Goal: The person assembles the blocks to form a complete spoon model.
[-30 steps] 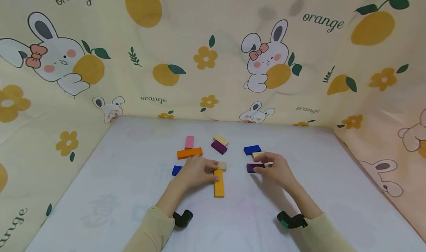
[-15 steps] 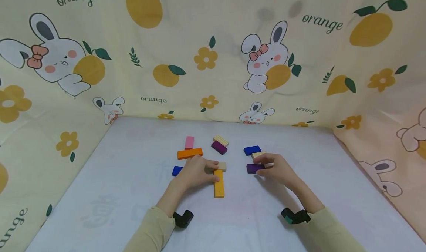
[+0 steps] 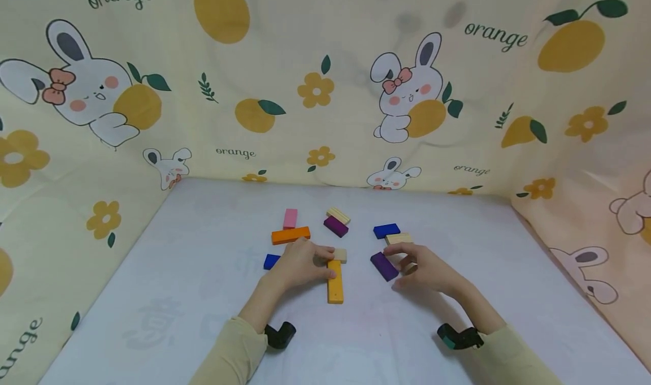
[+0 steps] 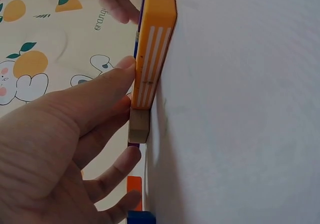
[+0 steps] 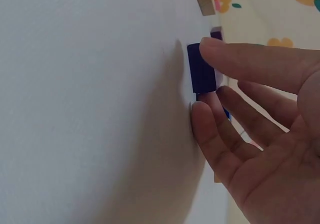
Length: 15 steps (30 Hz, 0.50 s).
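Partly covered, a purple block [image 3: 383, 267] lay by the right hand [image 3: 429, 267], whose grip was unclear.
Near nine o'clock from it, the left hand [image 3: 299, 262], fingers relaxed, touched the yellow block [image 3: 335, 289] and a half-hidden beige block [image 3: 341, 255].

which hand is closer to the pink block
Left. The left hand is on the near side of the pink block, with the orange block between them; the right hand is farther off, toward the right and nearer the person.
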Each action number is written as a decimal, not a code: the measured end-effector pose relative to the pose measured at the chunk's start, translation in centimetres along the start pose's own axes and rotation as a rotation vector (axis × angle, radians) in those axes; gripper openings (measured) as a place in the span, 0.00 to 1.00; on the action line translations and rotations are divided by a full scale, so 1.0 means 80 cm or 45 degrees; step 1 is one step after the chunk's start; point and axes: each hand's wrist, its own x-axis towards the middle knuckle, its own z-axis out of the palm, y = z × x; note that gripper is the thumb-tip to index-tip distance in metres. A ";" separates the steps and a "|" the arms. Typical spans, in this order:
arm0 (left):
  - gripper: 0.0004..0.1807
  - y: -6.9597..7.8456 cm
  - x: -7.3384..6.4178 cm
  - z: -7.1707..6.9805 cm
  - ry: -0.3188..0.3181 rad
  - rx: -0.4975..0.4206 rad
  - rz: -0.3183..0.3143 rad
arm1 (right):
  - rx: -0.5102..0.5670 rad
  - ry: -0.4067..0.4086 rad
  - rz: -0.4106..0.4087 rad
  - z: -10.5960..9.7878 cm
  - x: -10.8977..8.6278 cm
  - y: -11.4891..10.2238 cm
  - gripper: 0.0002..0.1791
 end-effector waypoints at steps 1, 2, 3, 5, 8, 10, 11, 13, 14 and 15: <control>0.25 0.001 0.001 0.001 -0.002 -0.002 0.001 | -0.005 0.002 -0.002 -0.001 -0.001 0.000 0.39; 0.25 0.003 0.002 0.001 -0.003 -0.004 0.003 | -0.011 0.007 -0.001 -0.001 -0.002 0.001 0.40; 0.24 0.004 0.003 0.001 -0.004 -0.008 0.007 | -0.017 0.014 0.002 -0.001 -0.003 0.001 0.40; 0.24 0.006 0.005 0.002 -0.006 -0.020 0.016 | -0.023 0.030 0.012 -0.001 -0.004 0.001 0.42; 0.24 0.008 0.005 0.003 -0.015 -0.042 0.020 | -0.019 0.049 0.029 0.002 -0.003 0.002 0.42; 0.24 0.006 0.004 0.004 -0.021 -0.048 0.000 | -0.016 0.042 0.020 0.005 -0.001 0.002 0.42; 0.24 0.006 0.003 0.004 -0.023 -0.052 -0.008 | -0.014 0.039 0.013 0.007 0.001 0.001 0.41; 0.24 0.004 0.001 0.004 -0.024 -0.055 -0.020 | -0.007 0.029 -0.003 0.012 0.003 -0.001 0.42; 0.24 0.002 0.000 0.003 -0.020 -0.056 -0.021 | -0.006 0.026 -0.006 0.015 0.005 -0.002 0.42; 0.24 0.002 -0.001 0.004 -0.018 -0.060 -0.013 | -0.007 0.029 -0.006 0.017 0.005 -0.003 0.42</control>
